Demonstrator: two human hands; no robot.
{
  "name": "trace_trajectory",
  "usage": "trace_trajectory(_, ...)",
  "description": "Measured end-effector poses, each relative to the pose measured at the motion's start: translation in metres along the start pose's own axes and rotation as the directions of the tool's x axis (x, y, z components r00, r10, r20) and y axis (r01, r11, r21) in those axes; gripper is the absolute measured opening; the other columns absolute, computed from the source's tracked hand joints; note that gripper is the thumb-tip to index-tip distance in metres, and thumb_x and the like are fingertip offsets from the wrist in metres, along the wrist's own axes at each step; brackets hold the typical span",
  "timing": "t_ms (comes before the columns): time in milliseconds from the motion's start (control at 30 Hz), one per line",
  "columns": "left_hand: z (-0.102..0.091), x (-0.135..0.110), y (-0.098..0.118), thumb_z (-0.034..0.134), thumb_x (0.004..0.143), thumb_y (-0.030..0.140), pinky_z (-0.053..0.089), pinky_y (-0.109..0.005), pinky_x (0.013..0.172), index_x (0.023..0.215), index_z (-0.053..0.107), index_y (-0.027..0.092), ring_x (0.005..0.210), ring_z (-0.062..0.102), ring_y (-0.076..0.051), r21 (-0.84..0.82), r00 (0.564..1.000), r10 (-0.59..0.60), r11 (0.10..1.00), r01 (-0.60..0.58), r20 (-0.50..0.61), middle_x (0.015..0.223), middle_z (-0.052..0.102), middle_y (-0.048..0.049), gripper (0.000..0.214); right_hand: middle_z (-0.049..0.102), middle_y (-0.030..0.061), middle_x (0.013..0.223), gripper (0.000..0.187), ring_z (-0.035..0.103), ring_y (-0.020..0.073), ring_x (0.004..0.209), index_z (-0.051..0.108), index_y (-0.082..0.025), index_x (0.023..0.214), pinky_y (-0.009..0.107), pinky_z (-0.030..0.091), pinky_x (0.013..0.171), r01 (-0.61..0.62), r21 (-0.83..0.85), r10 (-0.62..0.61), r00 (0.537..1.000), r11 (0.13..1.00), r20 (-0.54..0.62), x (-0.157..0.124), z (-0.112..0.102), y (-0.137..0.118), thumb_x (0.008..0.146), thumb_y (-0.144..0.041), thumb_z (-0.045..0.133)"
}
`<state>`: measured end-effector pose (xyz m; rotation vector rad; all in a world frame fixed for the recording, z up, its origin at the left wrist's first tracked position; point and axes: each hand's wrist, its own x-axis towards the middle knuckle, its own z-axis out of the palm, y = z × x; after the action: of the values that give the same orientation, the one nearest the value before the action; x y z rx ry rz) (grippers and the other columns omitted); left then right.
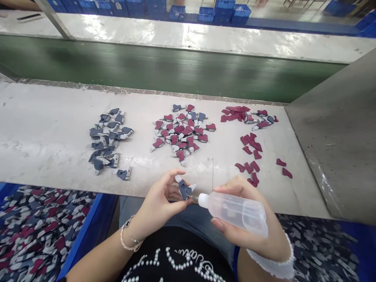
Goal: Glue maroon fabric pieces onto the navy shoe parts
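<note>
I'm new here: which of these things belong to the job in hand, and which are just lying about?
Seemingly part of the job:
blue-and-white part, in the left hand
translucent bottle, in the right hand
blue-topped parts
maroon-topped parts
loose maroon pieces
left bin of parts

Probably just lying about:
blue crates in the background
flat dark object, far upper left

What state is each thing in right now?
Left hand: pinching blue part
Right hand: gripping bottle
Blue part: held near bottle
Bottle: tilted, white cap on
Left pile: loose, blue-topped parts
Middle pile: loose, mostly maroon-topped parts
Maroon pieces: scattered, some heaped
Left bin: holding mixed parts
Right bin: holding dark parts
</note>
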<state>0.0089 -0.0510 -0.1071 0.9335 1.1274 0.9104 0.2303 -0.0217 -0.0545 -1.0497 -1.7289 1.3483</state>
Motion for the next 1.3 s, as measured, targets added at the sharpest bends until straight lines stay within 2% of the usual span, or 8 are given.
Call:
trace_trajectory(167, 0.005, -0.005, 0.006, 0.078, 0.079, 0.020, 0.060, -0.028, 0.078, 0.128, 0.049, 0.028, 0.077, 0.069, -0.013, 0.237, 0.995, 0.103, 0.966, -0.102, 0.010, 0.105, 0.070, -0.0011, 0.057, 0.058, -0.0061, 0.071, 0.024, 0.057, 0.0125, 0.053, 0.054, -0.027, 0.094, 0.025, 0.044, 0.048, 0.000, -0.111, -0.004, 0.999, 0.994, -0.038, 0.001, 0.014, -0.013, 0.081, -0.024, 0.074)
trace_trajectory(300, 0.006, -0.006, 0.010, 0.077, 0.079, 0.020, 0.060, -0.028, 0.078, 0.127, 0.049, 0.028, 0.077, 0.068, -0.012, 0.326, 0.991, 0.136, 0.936, -0.134, 0.016, 0.104, 0.071, -0.0005, 0.057, 0.059, -0.0067, 0.069, 0.019, 0.056, 0.0118, 0.053, 0.054, -0.026, 0.092, 0.025, 0.044, 0.048, -0.012, -0.152, 0.006, 0.999, 0.988, -0.041, 0.000, 0.016, -0.021, 0.084, -0.026, 0.072)
trace_trajectory(533, 0.007, -0.009, 0.012, 0.076, 0.079, 0.023, 0.059, -0.030, 0.076, 0.126, 0.048, 0.028, 0.074, 0.066, -0.013, 0.368, 0.987, 0.161, 0.916, -0.159, 0.025, 0.099, 0.071, -0.0001, 0.055, 0.061, -0.0066, 0.073, 0.021, 0.061, 0.0113, 0.056, 0.055, -0.026, 0.098, 0.023, 0.047, 0.050, 0.065, -0.192, -0.066, 0.998, 0.979, -0.003, 0.004, 0.017, -0.022, 0.087, -0.025, 0.072)
trace_trajectory(767, 0.005, -0.010, 0.012, 0.076, 0.079, 0.023, 0.058, -0.029, 0.075, 0.127, 0.048, 0.029, 0.074, 0.064, -0.013, 0.394, 0.985, 0.169, 0.904, -0.167, 0.029, 0.097, 0.070, 0.0004, 0.056, 0.063, -0.0056, 0.074, 0.019, 0.062, 0.0117, 0.058, 0.055, -0.026, 0.098, 0.023, 0.048, 0.050, 0.053, -0.205, -0.052, 0.999, 0.977, 0.008, 0.003, 0.016, -0.024, 0.087, -0.026, 0.071)
trace_trajectory(967, 0.005, -0.010, 0.013, 0.075, 0.081, 0.024, 0.057, -0.027, 0.072, 0.127, 0.048, 0.029, 0.074, 0.064, -0.013, 0.401, 0.984, 0.177, 0.900, -0.170, 0.019, 0.098, 0.069, -0.0005, 0.053, 0.065, -0.0042, 0.075, 0.019, 0.063, 0.0125, 0.060, 0.056, -0.025, 0.099, 0.023, 0.049, 0.051, 0.049, -0.239, -0.061, 0.997, 0.970, -0.042, 0.003, 0.017, -0.024, 0.088, -0.027, 0.071)
trace_trajectory(1133, 0.004, -0.010, 0.013, 0.077, 0.080, 0.026, 0.058, -0.028, 0.072, 0.126, 0.049, 0.029, 0.076, 0.065, -0.014, 0.395, 0.985, 0.170, 0.904, -0.164, 0.019, 0.100, 0.069, -0.0017, 0.054, 0.063, -0.0055, 0.074, 0.019, 0.062, 0.0117, 0.058, 0.055, -0.026, 0.099, 0.022, 0.049, 0.050, 0.074, -0.209, -0.074, 0.997, 0.975, 0.010, 0.004, 0.018, -0.024, 0.088, -0.026, 0.071)
trace_trajectory(1300, 0.003, -0.011, 0.014, 0.076, 0.082, 0.027, 0.056, -0.029, 0.071, 0.127, 0.049, 0.029, 0.072, 0.063, -0.014, 0.431, 0.986, 0.165, 0.890, -0.152, 0.008, 0.091, 0.067, 0.0001, 0.053, 0.062, -0.0050, 0.074, 0.018, 0.063, 0.0121, 0.059, 0.057, -0.026, 0.100, 0.022, 0.049, 0.051, 0.045, -0.223, -0.055, 0.998, 0.974, -0.038, 0.005, 0.018, -0.024, 0.089, -0.026, 0.071)
